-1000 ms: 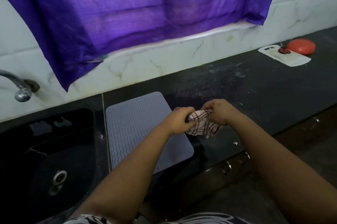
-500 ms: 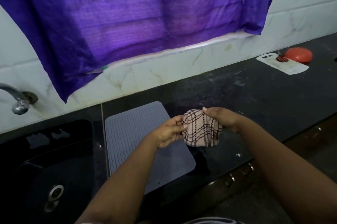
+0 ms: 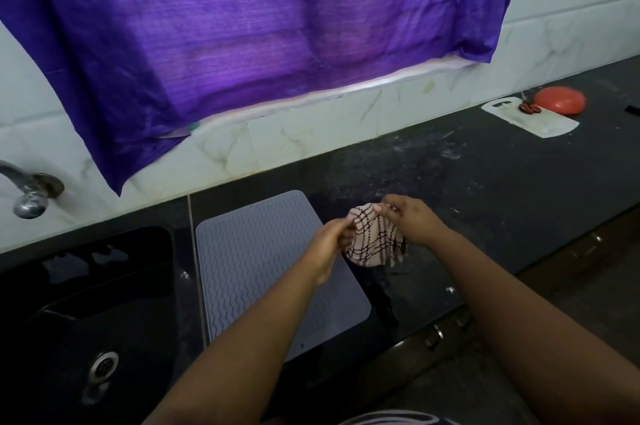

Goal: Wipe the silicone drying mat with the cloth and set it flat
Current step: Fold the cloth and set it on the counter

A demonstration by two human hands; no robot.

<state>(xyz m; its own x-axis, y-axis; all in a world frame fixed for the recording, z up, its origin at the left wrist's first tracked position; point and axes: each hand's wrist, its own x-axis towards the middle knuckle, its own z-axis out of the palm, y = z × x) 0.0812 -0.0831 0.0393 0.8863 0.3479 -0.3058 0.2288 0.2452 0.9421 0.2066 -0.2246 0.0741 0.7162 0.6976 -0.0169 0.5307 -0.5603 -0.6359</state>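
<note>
A grey silicone drying mat [image 3: 256, 265] with wavy ridges lies flat on the black counter, just right of the sink. Above the mat's right edge I hold a pale checked cloth [image 3: 372, 241] between both hands. My left hand [image 3: 329, 244] pinches its left side and my right hand [image 3: 408, 220] grips its top right corner. The cloth hangs loosely, partly spread, a little above the counter. My left forearm covers the mat's near middle.
A black sink [image 3: 86, 314] with a drain lies at the left, a metal tap [image 3: 27, 196] above it. A purple curtain [image 3: 259, 37] hangs over the tiled wall. A white cutting board [image 3: 533, 120] and a red lid [image 3: 559, 100] sit far right on the counter [image 3: 485, 189].
The cloth was bunched between my hands; now it is opened out and hangs spread between them. My view has tilted slightly, so the counter sits lower in frame.
</note>
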